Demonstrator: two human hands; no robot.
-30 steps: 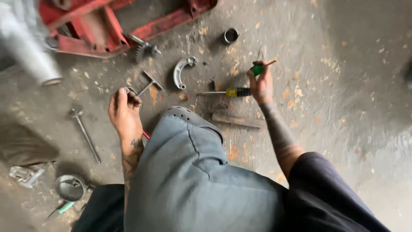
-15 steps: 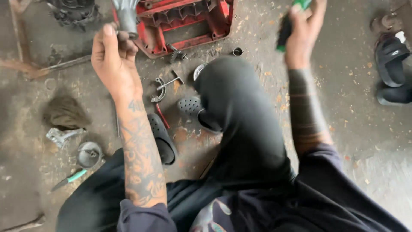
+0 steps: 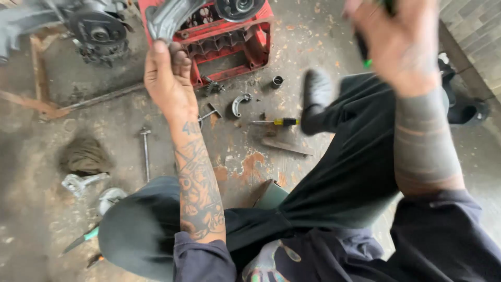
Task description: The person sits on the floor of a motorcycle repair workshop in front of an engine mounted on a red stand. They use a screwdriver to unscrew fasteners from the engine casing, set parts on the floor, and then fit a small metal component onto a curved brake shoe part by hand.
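My left hand (image 3: 167, 78) is raised and closed around a grey curved metal part (image 3: 169, 18) that sticks up in front of a red plastic crate (image 3: 235, 49). My right hand (image 3: 399, 44) is lifted at the upper right, blurred, gripping a dark tool with a green tip (image 3: 365, 52). Both forearms are tattooed. My legs in dark trousers stretch out across the concrete floor, one dark shoe (image 3: 315, 91) pointing away from me.
An engine assembly (image 3: 94, 28) sits at the top left. On the floor lie a yellow-handled screwdriver (image 3: 276, 121), a curved metal bracket (image 3: 240, 103), a small metal sleeve (image 3: 277, 81), a long bolt (image 3: 145, 151), a rag (image 3: 86, 155) and a green-handled tool (image 3: 81, 240). Dark sandals (image 3: 467, 107) lie at the right.
Both hands have risen from the floor, the left carrying the grey metal part and the right the green-tipped tool. My view has tilted up and my legs have shifted right.
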